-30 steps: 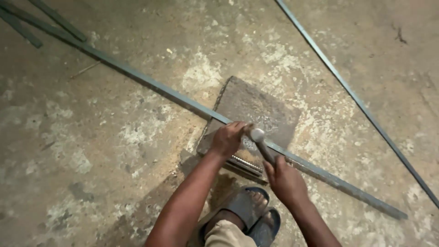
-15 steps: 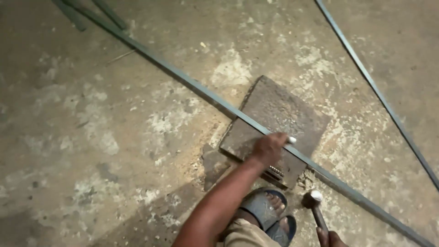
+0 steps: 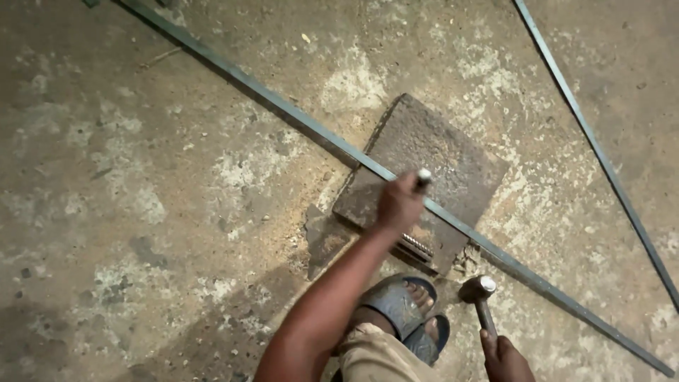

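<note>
The person crouches on the concrete floor (image 3: 141,212) over a thick, rusty metal plate (image 3: 453,159) that lies flat there. A long flat steel bar (image 3: 297,120) runs diagonally across the floor and over the plate. The left hand (image 3: 398,205) has its grip closed around a short punch (image 3: 423,177), holding it upright with the tip on the bar where it crosses the plate. The right hand (image 3: 506,357), low at the frame's edge, has its grip closed on the handle of a hammer (image 3: 479,290), whose head hangs above the floor just beside the plate's near corner, apart from the punch. A sandalled foot (image 3: 403,308) rests near the plate. A second steel bar (image 3: 601,152) lies well apart to the right.
</note>
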